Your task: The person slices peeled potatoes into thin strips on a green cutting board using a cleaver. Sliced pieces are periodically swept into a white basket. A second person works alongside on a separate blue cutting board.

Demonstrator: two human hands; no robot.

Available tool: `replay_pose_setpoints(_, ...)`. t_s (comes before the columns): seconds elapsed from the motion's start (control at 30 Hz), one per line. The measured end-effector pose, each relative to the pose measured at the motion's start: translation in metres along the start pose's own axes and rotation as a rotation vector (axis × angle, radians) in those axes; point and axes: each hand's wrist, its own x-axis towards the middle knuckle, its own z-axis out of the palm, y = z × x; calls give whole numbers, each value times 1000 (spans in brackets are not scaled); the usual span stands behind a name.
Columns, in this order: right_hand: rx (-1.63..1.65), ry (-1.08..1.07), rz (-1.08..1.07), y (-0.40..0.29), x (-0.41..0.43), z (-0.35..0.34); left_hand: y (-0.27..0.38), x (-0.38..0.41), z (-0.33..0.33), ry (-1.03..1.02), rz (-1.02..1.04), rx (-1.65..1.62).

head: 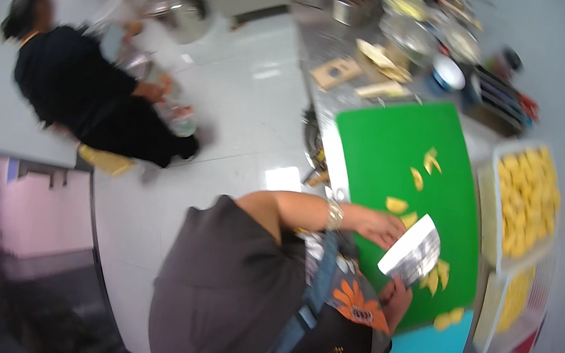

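My right hand [397,299] grips the handle of a cleaver [414,251], whose broad metal blade is tilted above a green cutting board [395,145]. With its fingertips by the blade, my left hand [382,229] wears a bracelet at the wrist; the blade hides part of the fingers, so what they hold is unclear. Yellow wedges [435,277], apparently peeled potato, lie beside and partly under the blade. More wedges [417,179] are scattered farther up the board. A few rounder yellow pieces [448,318] sit at the board's edge near a blue surface [427,352].
A white plastic basket [497,214] piled with yellow pieces stands beyond the board, next to a second basket [488,326]. Bowls, a metal pot [351,4] and a knife rack [497,101] crowd the counter. Across the floor, a person in dark clothes [77,83] holds something blurred.
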Motion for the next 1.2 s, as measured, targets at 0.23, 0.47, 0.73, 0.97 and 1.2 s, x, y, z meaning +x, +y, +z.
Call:
replay_pose_setpoints(0.23, 44, 121, 1, 31, 7, -17, -19, 16, -22, 396, -10, 278)
replay_pose_setpoints(0.47, -18, 275, 71, 57, 10, -30, -15, 16, -44, 346, 77, 1237)
replay_pose_setpoints(0.73, -648, 582, -233, 59, -2, -26, -15, 40, -15, 66, 478, 1720)
replay_pose_setpoints(0.97, -1012, 490, -326, 46, -10, 14, -32, 12, -41, -106, 776, 1634)
replay_pose_setpoints(1.2, -1239, 459, -422, 56, -5, 14, -37, 8, -44, -138, 951, 1691)
